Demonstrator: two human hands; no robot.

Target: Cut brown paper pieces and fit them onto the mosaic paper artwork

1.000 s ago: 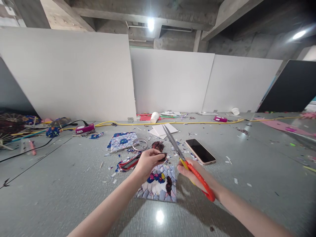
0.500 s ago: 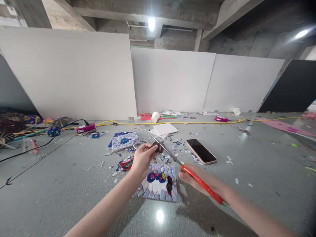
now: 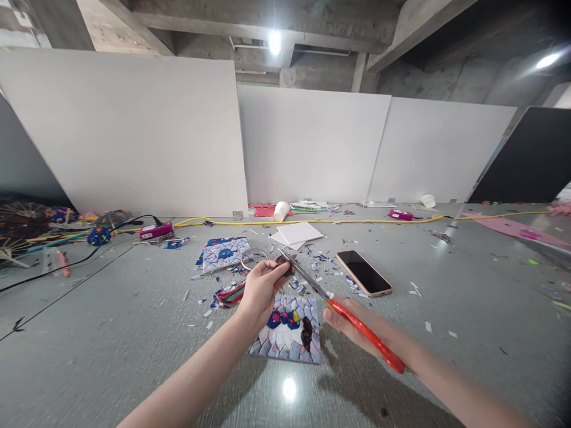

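Pinching a small dark brown scrap (image 3: pixel 289 271), my left hand (image 3: pixel 263 286) has its thumb and fingertips together on the piece, covering much of it, so its full outline can't be made out. The scrap is up beyond the far edge of a mosaic panel (image 3: pixel 285 340) lying flat on the grey surface (image 3: pixel 156 362). My right hand (image 3: pixel 350 315) is closed around the red handles of a pair of scissors (image 3: pixel 335 305); most of its fingers are hidden, and only a trace of yellow shows near the pivot. The blades point away and to the left, their tips overlapping the scrap from this view. They look nearly together, but I cannot tell whether the scrap sits between them.

My left hand and forearm cover the panel's left part; blue, pink and yellow pieces and a dark brown patch show on the rest. A red utility knife (image 3: pixel 231 296) is partly hidden behind that hand, which also cuts across the near edge of a thin ring (image 3: pixel 255 250). Both forearms run out of view at the bottom. Right of the scissors lies a smartphone (image 3: pixel 364 273), its screen dark.
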